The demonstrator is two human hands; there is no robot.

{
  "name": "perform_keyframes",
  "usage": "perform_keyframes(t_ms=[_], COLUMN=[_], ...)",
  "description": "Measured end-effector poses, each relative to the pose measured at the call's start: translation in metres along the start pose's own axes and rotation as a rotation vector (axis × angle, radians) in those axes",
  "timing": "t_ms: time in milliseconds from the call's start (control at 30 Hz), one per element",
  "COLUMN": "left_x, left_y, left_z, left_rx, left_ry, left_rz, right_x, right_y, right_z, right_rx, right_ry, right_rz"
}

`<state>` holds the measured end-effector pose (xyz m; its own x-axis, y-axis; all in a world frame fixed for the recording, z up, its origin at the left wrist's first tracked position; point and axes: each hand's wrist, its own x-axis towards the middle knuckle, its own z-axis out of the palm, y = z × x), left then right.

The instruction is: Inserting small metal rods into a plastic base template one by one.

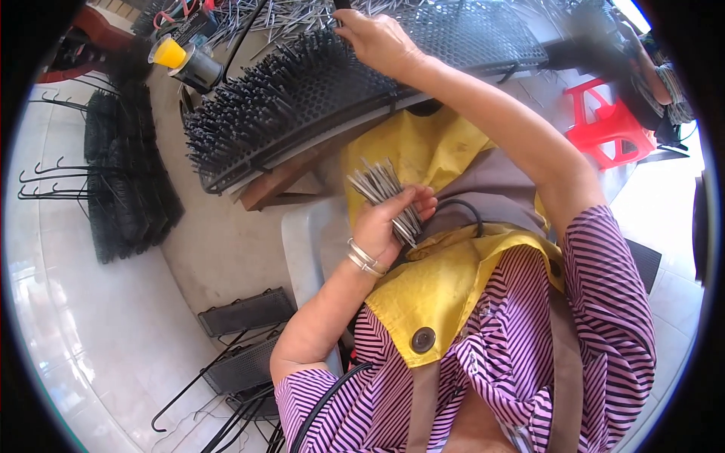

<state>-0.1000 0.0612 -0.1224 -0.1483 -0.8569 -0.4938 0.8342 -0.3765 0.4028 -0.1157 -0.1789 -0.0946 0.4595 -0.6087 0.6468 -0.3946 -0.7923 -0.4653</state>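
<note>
A bundle of thin grey metal rods (385, 198) is gripped in my left hand (385, 219), closed around it in front of my yellow apron (453, 279). My right hand (375, 41) reaches to the far middle, over a black perforated tray (332, 87). Its fingers are pinched on a short dark stick-like piece (342, 5), partly cut off by the picture's upper edge. Many dark pins (242, 113) stand upright in the tray's holes on its left side. Bare holes show near and right of my right hand.
Loose grey rods (264, 26) lie heaped behind the tray. A metal can (198, 68) and a cup with yellow contents (170, 53) stand far left. Hooked black racks (121, 174) are at left, more black trays (245, 312) lower left. A red stool (612, 128) is at right.
</note>
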Motion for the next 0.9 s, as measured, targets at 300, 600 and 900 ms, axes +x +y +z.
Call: perform_keyframes(t_ms=[300, 600, 900], left_x=[0.000, -0.003, -0.003], left_y=[0.000, 0.015, 0.012], left_z=[-0.002, -0.006, -0.005], left_rx=[-0.048, -0.078, 0.078], left_ry=[0.006, -0.199, -0.298], left_rz=[-0.016, -0.034, -0.068], right_x=[-0.004, -0.089, -0.116], right_y=[-0.014, -0.081, -0.085], right_z=[-0.021, -0.081, -0.086], right_rx=[-0.318, 0.567, 0.916], right_ry=[-0.405, -0.575, -0.715], right_rz=[-0.095, 0.445, 0.991])
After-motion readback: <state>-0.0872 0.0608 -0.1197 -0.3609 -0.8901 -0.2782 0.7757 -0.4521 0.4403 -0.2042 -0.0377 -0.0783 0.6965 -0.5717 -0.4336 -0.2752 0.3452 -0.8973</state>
